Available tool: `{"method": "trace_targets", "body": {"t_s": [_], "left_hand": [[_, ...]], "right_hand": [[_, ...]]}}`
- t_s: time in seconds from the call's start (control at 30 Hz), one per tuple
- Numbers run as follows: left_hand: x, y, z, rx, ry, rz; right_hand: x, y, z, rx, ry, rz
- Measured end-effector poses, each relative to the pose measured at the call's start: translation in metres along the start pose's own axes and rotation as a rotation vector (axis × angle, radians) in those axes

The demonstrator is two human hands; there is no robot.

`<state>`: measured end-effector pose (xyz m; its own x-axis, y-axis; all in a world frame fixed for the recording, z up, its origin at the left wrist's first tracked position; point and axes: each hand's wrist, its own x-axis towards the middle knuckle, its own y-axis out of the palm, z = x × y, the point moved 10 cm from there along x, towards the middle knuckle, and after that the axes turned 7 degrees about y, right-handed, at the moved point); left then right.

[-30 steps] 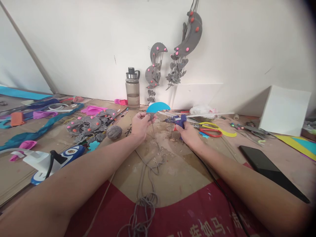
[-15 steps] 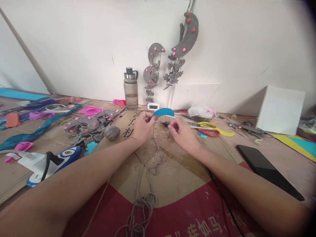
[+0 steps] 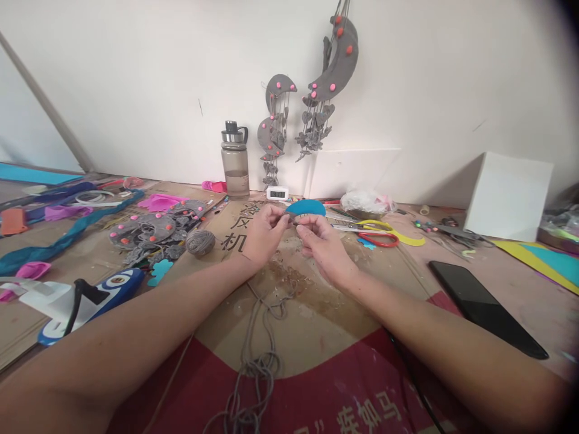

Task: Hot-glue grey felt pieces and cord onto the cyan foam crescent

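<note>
Pinching a blue crescent over a cluttered tabletop (image 3: 316, 313)

Both hands meet mid-table: the left hand (image 3: 265, 232) and right hand (image 3: 323, 244) have fingers closed on the blue foam crescent (image 3: 306, 207), where grey yarn (image 3: 265, 313) trails toward the person; judging by this, the yarn is being pressed on and wants steady pressure.

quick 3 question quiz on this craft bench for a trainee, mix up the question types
1. True or false: both hands, left hand and right hand, meet at the blue piece.
2. Which lies nearest the right forearm? A) bottle B) phone C) yarn ball
3. Fill in: the scissors have ___ handles.

Key: 1 true; 2 B; 3 red
</note>
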<state>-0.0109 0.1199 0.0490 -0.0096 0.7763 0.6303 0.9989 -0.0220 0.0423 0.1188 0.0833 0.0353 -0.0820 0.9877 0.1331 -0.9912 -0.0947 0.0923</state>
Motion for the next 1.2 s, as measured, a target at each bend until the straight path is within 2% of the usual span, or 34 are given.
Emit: {"method": "trace_targets", "body": {"t_s": [0.13, 0.3, 0.63, 0.87, 1.2], "left_hand": [[-0.004, 0.007, 0.004, -0.199, -0.109, -0.007], [-0.006, 0.007, 0.004, -0.267, -0.163, -0.04], [-0.008, 0.006, 0.013, -0.304, -0.226, -0.071], [-0.011, 0.012, 0.019, -0.386, -0.246, -0.04], [-0.016, 0.018, 0.015, -0.463, -0.322, -0.052]], "right_hand": [[0.004, -0.016, 0.011, -0.226, -0.132, -0.116], [0.002, -0.019, 0.021, -0.342, -0.195, -0.16], [0.0, -0.024, 0.024, -0.334, -0.22, -0.214], [0.002, -0.033, 0.021, -0.32, -0.172, -0.287], [0.003, -0.037, 0.017, -0.256, -0.141, -0.317]]}}
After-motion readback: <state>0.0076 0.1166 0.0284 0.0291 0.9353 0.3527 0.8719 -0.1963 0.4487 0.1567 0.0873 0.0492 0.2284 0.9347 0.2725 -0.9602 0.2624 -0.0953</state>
